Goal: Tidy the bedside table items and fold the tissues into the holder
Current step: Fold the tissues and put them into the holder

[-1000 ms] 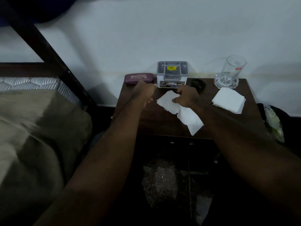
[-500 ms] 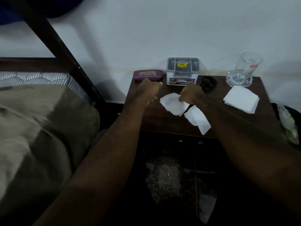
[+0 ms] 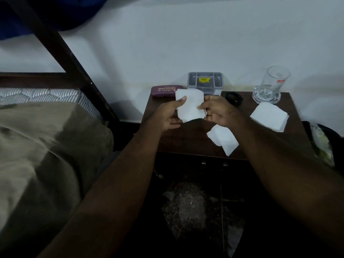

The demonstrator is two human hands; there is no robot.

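A white tissue (image 3: 190, 106) is held up above the dark wooden bedside table (image 3: 188, 138), pinched on its left edge by my left hand (image 3: 168, 114) and on its right edge by my right hand (image 3: 219, 110). A second tissue (image 3: 222, 138) lies flat near the table's front edge, under my right wrist. A folded stack of tissues (image 3: 269, 117) rests at the right. The grey compartmented holder (image 3: 205, 81) stands at the back against the wall, partly hidden behind the held tissue.
A maroon spectacle case (image 3: 163, 90) lies at the back left. A small black round object (image 3: 234, 98) sits right of the holder, and a clear glass (image 3: 270, 85) stands at the back right corner. A bed (image 3: 37, 138) fills the left; a bag (image 3: 322, 142) lies right of the table.
My right hand lifted one tissue off the table and my left hand came over to grip its left edge. The other tissue stayed on the table.
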